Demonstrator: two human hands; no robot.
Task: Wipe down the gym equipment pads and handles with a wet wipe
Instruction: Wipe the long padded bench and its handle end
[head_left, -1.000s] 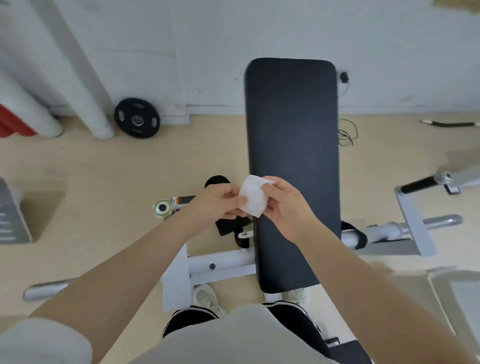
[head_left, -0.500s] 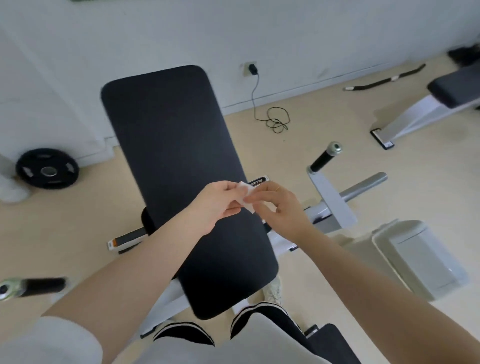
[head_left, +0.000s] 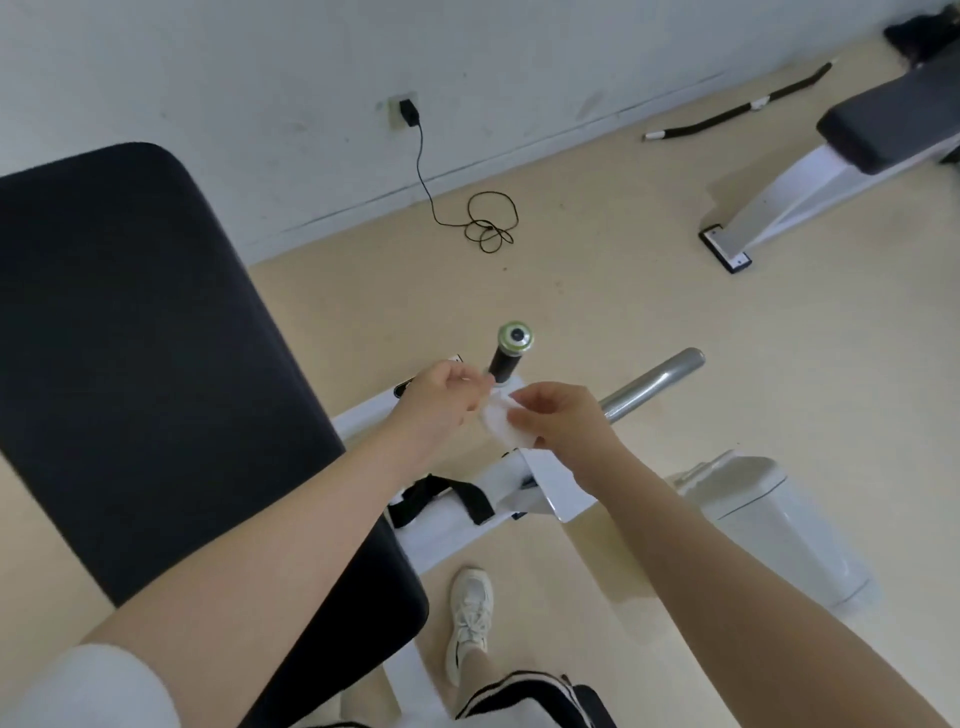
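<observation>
A small white wet wipe (head_left: 503, 427) is held between both hands at the centre of the view. My left hand (head_left: 441, 402) pinches its upper left edge and my right hand (head_left: 558, 415) pinches its right side. Just beyond the hands stands a black handle (head_left: 506, 358) with a round metal end cap, rising from the white frame (head_left: 550, 480). The long black bench pad (head_left: 150, 374) fills the left side, under my left forearm. A bare steel bar (head_left: 654, 383) sticks out to the right behind my right hand.
A white lidded bin (head_left: 769, 519) stands on the floor at the right. A second bench with a black pad (head_left: 883, 130) is at the far right. A black charger cable (head_left: 483, 223) lies coiled by the wall. My white shoe (head_left: 470, 618) is below.
The view has swung right, so the bench pad now sits at the left and the handle is right behind my hands. Both hands still hold the wipe, which looks more folded.
</observation>
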